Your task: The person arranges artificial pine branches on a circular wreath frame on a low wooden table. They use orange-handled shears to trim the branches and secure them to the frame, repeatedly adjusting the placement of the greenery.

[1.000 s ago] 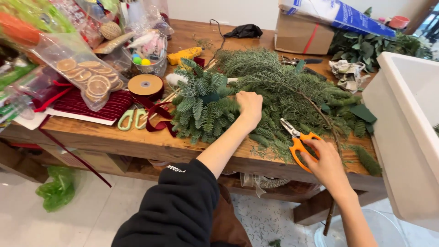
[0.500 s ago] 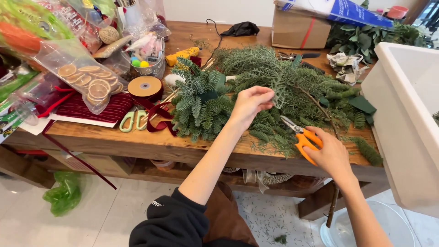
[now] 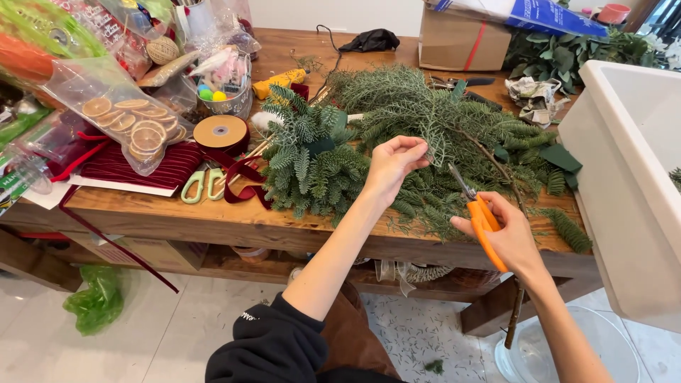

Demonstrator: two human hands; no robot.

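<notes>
My left hand [image 3: 392, 164] pinches a thin sprig of the evergreen branch [image 3: 433, 117] that lies across the wooden table [image 3: 177, 213]. My right hand [image 3: 505, 237] grips orange-handled snips [image 3: 477, 209], their blades pointing up toward the held sprig. A bunch of spiky fir greens [image 3: 308, 159] lies just left of my left hand. The branch's bare woody stem [image 3: 516, 312] hangs down past the table's front edge, below my right hand.
Left of the greens lie dark red ribbon [image 3: 241, 177], green-handled scissors [image 3: 202, 184], a tape roll [image 3: 220, 132] and a bag of dried orange slices [image 3: 131, 124]. A white tub [image 3: 631, 177] stands at the right. A cardboard box [image 3: 461, 39] sits at the back.
My left hand has lifted off the greens and pinched up a sprig. My right hand has brought the snips up closer to it.
</notes>
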